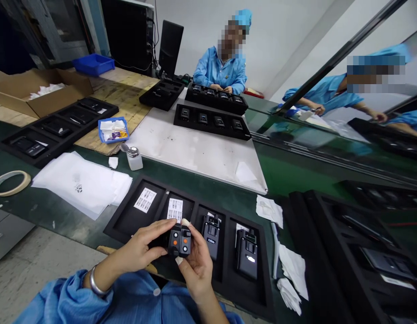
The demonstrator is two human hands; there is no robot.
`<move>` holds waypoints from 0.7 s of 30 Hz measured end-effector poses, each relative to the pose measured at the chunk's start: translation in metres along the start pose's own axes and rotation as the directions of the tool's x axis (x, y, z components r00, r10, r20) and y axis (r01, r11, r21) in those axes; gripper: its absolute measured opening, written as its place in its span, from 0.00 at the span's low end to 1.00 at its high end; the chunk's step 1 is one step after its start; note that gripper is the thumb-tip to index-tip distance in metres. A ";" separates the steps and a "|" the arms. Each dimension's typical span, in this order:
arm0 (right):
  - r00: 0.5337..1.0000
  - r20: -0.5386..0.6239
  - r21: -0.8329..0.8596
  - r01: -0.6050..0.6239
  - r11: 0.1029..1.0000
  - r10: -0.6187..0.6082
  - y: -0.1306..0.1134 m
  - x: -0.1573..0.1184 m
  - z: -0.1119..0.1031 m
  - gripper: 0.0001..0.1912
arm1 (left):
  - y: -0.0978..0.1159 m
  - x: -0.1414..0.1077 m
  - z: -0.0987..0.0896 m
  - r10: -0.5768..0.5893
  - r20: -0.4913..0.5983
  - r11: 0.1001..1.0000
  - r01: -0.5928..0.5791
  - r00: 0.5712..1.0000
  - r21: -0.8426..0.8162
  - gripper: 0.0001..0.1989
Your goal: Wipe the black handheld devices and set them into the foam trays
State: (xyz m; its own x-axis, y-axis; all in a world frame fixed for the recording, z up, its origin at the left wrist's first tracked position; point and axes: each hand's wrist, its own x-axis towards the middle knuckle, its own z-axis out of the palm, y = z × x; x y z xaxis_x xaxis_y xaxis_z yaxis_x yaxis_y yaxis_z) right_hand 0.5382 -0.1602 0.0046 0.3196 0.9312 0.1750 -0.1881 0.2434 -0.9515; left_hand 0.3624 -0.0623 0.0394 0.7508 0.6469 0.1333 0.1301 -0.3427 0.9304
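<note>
A small black device (179, 241) with orange and white round spots is held up between both hands, above the near edge of a black foam tray (127, 219). My left hand (141, 247) grips its left side, fingers along the top and thumb below. On its right side, my right hand (197, 256) closes round it, with pale covers on the thumb and a fingertip. Two black handheld units, one (211, 236) and another (247, 254), lie in the tray's right compartments. White label sheets (145, 200) rest in the left compartments.
A white bottle (134, 159), white bags (83, 180), a tape roll (11, 183) and a blue basket (113, 130) lie ahead and left. More foam trays (211, 121) stand further back and at right. White cloths (292, 270) lie right. People in blue sit across and beyond glass.
</note>
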 end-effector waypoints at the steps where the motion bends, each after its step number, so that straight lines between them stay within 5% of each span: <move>1: 1.000 0.002 0.009 0.004 1.000 -0.004 0.000 0.001 0.000 0.30 | 0.000 0.000 0.000 0.000 0.000 1.000 0.000 1.000 0.000 0.35; 12: 0.997 0.031 -0.006 -0.067 0.998 0.068 -0.001 0.012 0.001 0.32 | 0.002 0.015 -0.001 -0.043 -0.056 0.999 0.042 0.998 -0.016 0.36; 18: 0.991 0.019 0.085 -0.130 0.988 0.129 -0.009 0.054 0.007 0.37 | -0.016 0.053 -0.004 -0.221 -0.146 0.950 0.179 0.964 -0.254 0.36; 21: 0.973 -0.034 0.056 -0.225 0.973 0.227 -0.003 0.076 0.009 0.40 | -0.025 0.074 -0.009 -0.303 -0.177 0.935 0.255 0.937 -0.247 0.35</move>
State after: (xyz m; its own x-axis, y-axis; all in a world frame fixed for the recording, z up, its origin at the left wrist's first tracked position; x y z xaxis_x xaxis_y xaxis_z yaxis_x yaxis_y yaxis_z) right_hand 0.5546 -0.0881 0.0227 0.3002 0.9523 -0.0542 -0.3071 0.0427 -0.9507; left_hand 0.4090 0.0005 0.0288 0.5493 0.8300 -0.0963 0.1532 0.0132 0.9881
